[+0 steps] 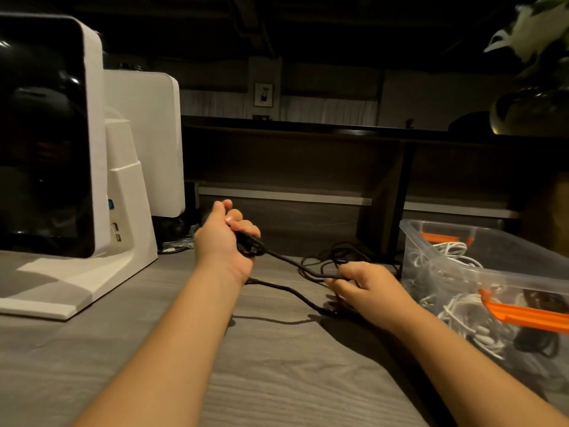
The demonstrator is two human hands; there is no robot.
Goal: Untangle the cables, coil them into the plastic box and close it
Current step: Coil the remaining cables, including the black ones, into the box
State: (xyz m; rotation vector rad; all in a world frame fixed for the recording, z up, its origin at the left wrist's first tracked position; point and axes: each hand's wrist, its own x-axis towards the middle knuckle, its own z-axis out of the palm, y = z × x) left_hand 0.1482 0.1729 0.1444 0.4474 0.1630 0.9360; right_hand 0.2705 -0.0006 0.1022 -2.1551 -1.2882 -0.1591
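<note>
Left hand [226,238] raised just above the wood-grain table [277,380], fingers curled round a small coil of black cable [288,261]. From that grip, cable running right and down to the right hand [365,286], pinched there between thumb and fingers low over the table. Beyond the right hand, more black cable lying in loose loops. Just right of that hand, clear plastic box [492,272] with orange clips, lid off, white cables [462,312] inside. Left of the left hand, white monitor [92,134].
</note>
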